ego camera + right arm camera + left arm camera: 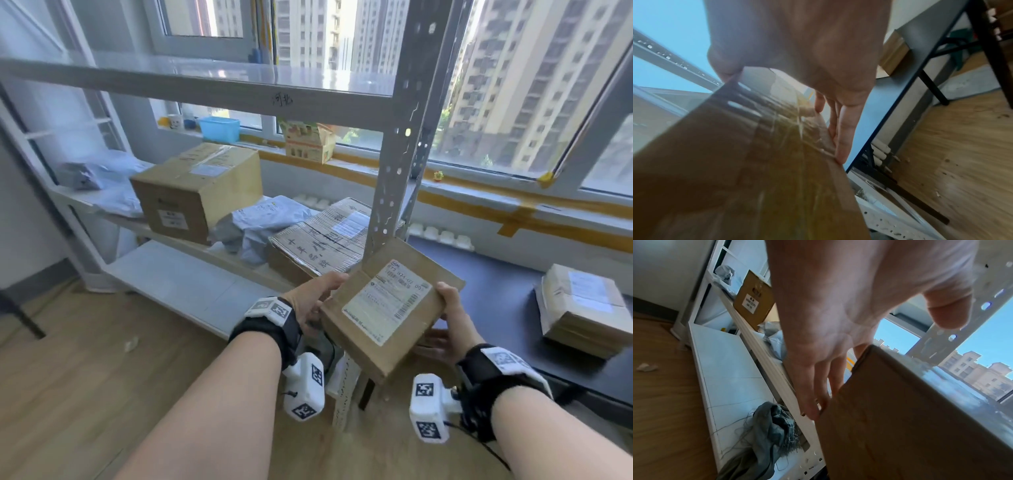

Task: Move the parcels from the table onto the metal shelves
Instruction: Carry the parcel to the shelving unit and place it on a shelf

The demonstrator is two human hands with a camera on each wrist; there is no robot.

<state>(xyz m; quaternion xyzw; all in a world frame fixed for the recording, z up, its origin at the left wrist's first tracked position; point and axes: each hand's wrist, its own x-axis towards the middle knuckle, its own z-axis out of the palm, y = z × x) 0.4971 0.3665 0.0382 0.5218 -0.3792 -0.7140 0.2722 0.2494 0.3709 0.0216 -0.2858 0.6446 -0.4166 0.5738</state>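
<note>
Bare forearms; black wrist straps (pixel 274 329) carrying white marker-tagged cameras (pixel 305 387).

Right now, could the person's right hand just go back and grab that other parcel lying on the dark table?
Probably not at once. The right hand is busy: with the left hand it grips the labelled cardboard box. The taped parcel lies in the open on the dark table, nothing blocking it, once the hand is freed.

Both forearms stretched forward, bare, black straps with white camera blocks at wrists. Left hand (pixel 313 301) clamped on parcel (pixel 390 308) left edge, thumb on top, fingers (pixel 818 394) underneath. Right hand (pixel 448 322) gripping right edge, thumb up top, fingers (pixel 842 129) flat below.
</note>
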